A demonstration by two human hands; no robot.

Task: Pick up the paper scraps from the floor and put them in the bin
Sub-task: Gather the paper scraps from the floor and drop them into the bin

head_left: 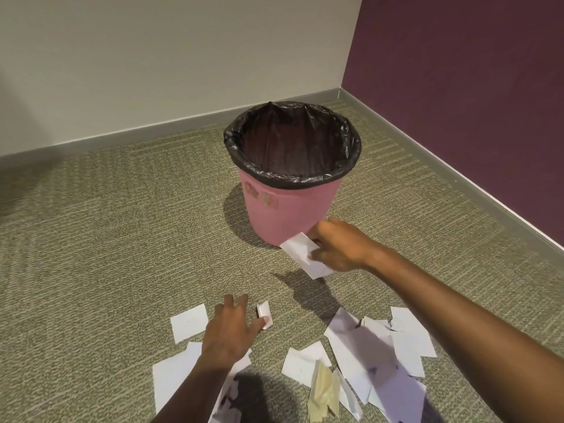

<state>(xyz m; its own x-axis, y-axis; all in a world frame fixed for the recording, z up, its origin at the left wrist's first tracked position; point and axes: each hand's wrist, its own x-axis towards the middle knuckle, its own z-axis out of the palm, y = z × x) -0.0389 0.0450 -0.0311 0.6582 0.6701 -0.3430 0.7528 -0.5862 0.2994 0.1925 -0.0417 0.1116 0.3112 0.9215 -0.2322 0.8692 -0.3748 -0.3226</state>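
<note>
Paper scraps [381, 355] on carpet; left hand [232, 331] grip apart; right hand [338, 245] clamps white scrap [300, 250] beside pink bin [287, 209]

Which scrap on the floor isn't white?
The yellowish scrap, crumpled at the bottom of the right pile, below the right hand. All other scraps look white.

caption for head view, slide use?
Right hand carries a scrap toward the pink bin; left hand reaches for another.

Even, soft indoor light, faint shadows beside the bin [290, 209] (wide-angle bending at edges), slight motion blur
</note>
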